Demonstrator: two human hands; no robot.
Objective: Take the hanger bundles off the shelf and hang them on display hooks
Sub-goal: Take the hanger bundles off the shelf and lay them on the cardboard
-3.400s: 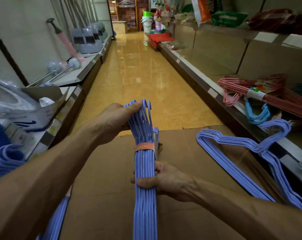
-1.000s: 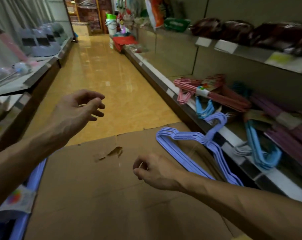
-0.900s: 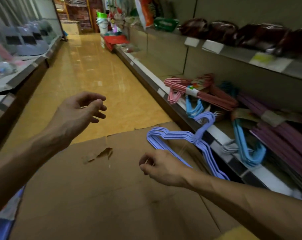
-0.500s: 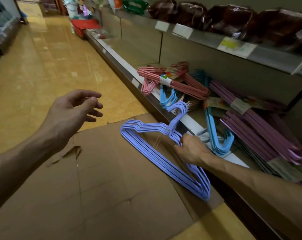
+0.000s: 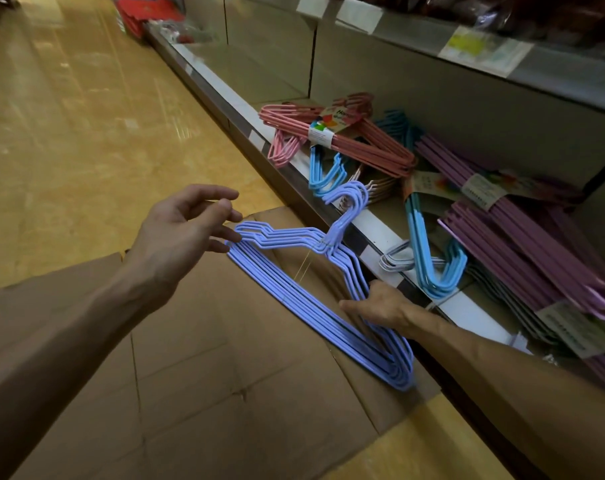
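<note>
Both hands have closed in on the lavender hanger bundle [image 5: 315, 306] since half a second ago: the left hand [image 5: 180, 233], which hovered over the floor, now reaches to the bundle's 10 o'clock corner, fingers spread and relaxed, fingertips [image 5: 230, 235] at or just short of the wires; contact cannot be told. The right hand [image 5: 377, 304] has slid down from the neck of the hooks to the lower shoulder run and rests against the wires at the bundle's 4 o'clock side, index finger stretched across them; whether its other fingers curl round the wires is hidden.

That bundle lies on flattened cardboard [image 5: 225, 375] spread over the floor, its hooks [image 5: 349, 202] pointing toward 1 o'clock and leaning on the front lip of the bottom shelf [image 5: 374, 233].

On the shelf, at 1 o'clock from the hooks, lies a pink bundle [image 5: 356, 143] with a paper label. Light blue hangers [image 5: 429, 258] lie at 3 o'clock of the hooks, their ends hanging over the lip. Purple bundles [image 5: 523, 244] are stacked further toward 3 o'clock. An upper shelf edge [image 5: 481, 50] carrying price tags runs across at 12 to 2 o'clock.
</note>
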